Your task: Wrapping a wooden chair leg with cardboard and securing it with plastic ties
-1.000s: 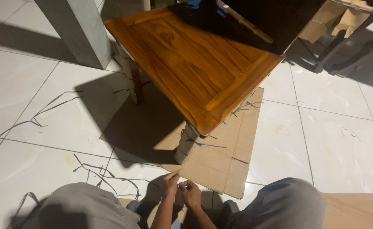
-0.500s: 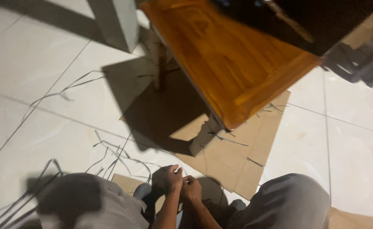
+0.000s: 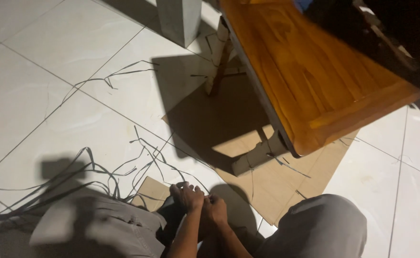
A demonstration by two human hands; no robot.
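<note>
My left hand (image 3: 187, 196) and my right hand (image 3: 215, 210) are pressed together low between my knees, fingers curled around something small that I cannot make out, possibly a thin dark strap. Several thin dark straps (image 3: 90, 174) lie tangled on the white tile floor just left of my hands. A sheet of cardboard (image 3: 277, 184) lies flat on the floor in front of me. On it stands a varnished wooden table (image 3: 315, 71), its legs wrapped in cardboard (image 3: 257, 157).
My knees in grey trousers (image 3: 315, 229) frame the hands on both sides. A grey pillar (image 3: 179, 19) rises at the top. A small cardboard piece (image 3: 150, 188) lies by my left hand. Dark furniture shapes fill the top right corner.
The view has swung left and down, so the table has shifted to the upper right and more straps show on the left. My hands stay together, now closed more tightly.
</note>
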